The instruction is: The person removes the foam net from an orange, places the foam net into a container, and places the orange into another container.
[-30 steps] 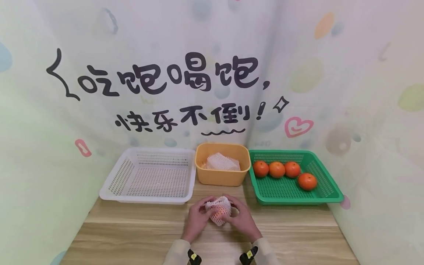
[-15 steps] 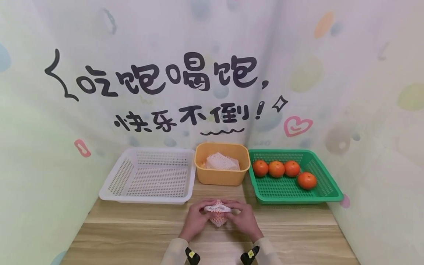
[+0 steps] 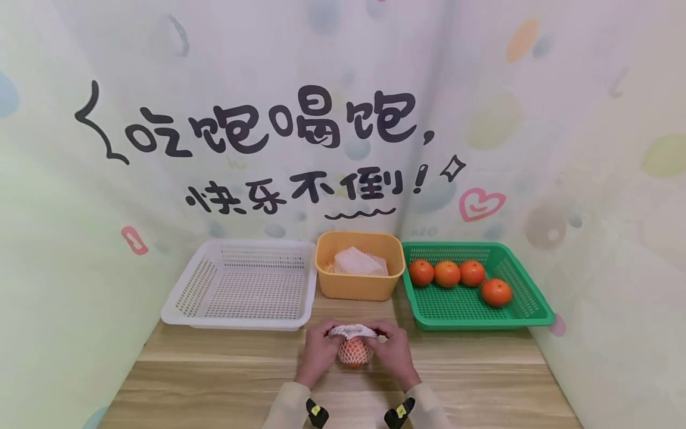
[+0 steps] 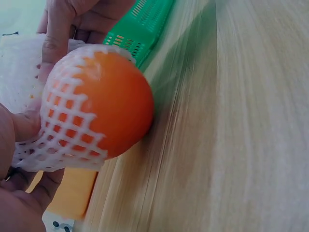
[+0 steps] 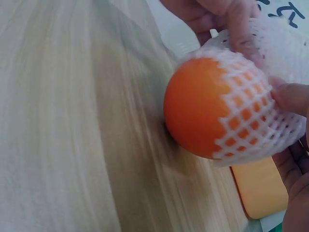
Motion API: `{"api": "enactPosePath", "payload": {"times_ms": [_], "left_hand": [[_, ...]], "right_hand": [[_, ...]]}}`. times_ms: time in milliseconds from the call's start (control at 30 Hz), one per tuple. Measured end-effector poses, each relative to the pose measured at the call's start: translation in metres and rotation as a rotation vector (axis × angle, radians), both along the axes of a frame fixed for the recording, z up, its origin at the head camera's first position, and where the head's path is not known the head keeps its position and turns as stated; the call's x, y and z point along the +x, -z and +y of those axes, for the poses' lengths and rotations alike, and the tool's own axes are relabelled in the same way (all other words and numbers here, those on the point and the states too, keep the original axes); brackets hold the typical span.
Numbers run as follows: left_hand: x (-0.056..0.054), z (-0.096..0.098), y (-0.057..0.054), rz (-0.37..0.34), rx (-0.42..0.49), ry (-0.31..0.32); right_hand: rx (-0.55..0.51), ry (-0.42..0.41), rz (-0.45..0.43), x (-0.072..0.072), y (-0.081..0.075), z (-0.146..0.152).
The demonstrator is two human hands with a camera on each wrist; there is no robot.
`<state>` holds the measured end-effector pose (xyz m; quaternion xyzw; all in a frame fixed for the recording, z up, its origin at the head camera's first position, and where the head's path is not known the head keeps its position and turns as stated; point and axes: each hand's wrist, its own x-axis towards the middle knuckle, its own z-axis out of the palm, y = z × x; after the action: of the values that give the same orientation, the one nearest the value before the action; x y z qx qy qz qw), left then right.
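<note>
An orange (image 4: 123, 101) sits low over the wooden table, partly inside a white foam net sleeve (image 4: 67, 125). Its lower part shows bare in both wrist views, while the mesh covers the upper part. From the left side, my left hand (image 3: 317, 356) pinches the net between thumb and fingers. On the other side my right hand (image 3: 395, 356) pinches it the same way, thumb (image 5: 291, 98) toward me. Above the fruit, the gathered top of the sleeve spreads between both hands. Some fingertips are hidden behind the net.
Behind the hands stands a yellow bin (image 3: 360, 289) with more foam nets (image 3: 360, 262) inside. A white basket (image 3: 241, 325) is at the left. The green basket (image 3: 455, 325) at the right holds several oranges (image 3: 447, 274). A printed curtain (image 3: 321, 59) hangs behind the wooden table (image 3: 482, 381).
The net's top edge has been folded out and drawn up between the hands, baring the lower part of the orange toward me. Both hands stay near the same spot.
</note>
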<state>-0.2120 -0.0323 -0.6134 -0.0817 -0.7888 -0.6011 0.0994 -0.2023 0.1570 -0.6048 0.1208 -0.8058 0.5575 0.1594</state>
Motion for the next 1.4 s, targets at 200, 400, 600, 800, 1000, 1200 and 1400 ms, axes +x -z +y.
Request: {"api": "enactPosePath", "payload": {"times_ms": [200,400,600,800,1000,1200,1400], "left_hand": [[0.002,0.002,0.003,-0.038,-0.004,-0.014],[0.001,0.003,0.004,-0.033,0.013,-0.022],[0.002,0.003,0.004,0.001,0.027,-0.052],[0.003,0.003,-0.001,-0.030,0.052,-0.041],[0.000,0.000,-0.012,-0.046,0.075,-0.038],[-0.007,-0.008,-0.031,0.002,0.077,-0.065],[-0.017,-0.016,-0.058,0.059,0.070,-0.087]], "right_hand": [[0.042,-0.021,-0.118,0.005,0.004,-0.001],[0.080,-0.190,-0.365,0.010,0.011,0.002],[0.091,-0.280,-0.416,0.014,0.013,0.000],[0.137,-0.244,-0.358,0.013,0.009,0.003],[0.207,-0.252,-0.387,0.011,0.007,0.004],[0.243,-0.250,-0.388,0.013,0.007,0.007],[0.261,-0.268,-0.347,0.016,0.007,0.009]]}}
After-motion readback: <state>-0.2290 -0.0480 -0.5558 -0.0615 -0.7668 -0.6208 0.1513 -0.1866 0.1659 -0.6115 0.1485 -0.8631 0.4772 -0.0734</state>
